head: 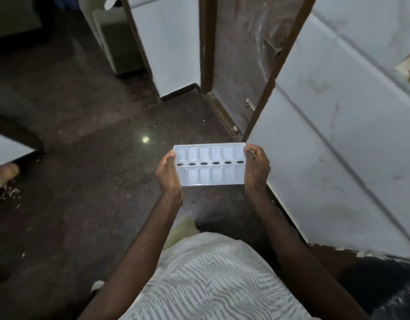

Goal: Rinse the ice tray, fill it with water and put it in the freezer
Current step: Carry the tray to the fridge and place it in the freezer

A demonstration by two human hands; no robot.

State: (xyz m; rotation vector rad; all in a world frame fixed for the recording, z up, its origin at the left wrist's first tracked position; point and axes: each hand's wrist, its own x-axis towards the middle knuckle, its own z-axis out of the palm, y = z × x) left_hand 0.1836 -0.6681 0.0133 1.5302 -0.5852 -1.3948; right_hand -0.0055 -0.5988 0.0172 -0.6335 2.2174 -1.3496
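Both hands are clamped on the short ends of the white plastic two-row ice tray (209, 165), left hand (168, 173) and right hand (257, 168), carried flat out front over the dark speckled floor (95, 181). My guess is it's level so water won't slosh, though I can't tell if it's filled.

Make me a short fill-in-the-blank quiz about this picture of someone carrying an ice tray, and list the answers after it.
1. The ice tray is held at its short ends by ____ hands.
2. A line of ____ dark oval holes runs along the tray's middle.
3. The left hand and right hand hold the tray in the air above the dark ____.

Answers: two; six; floor
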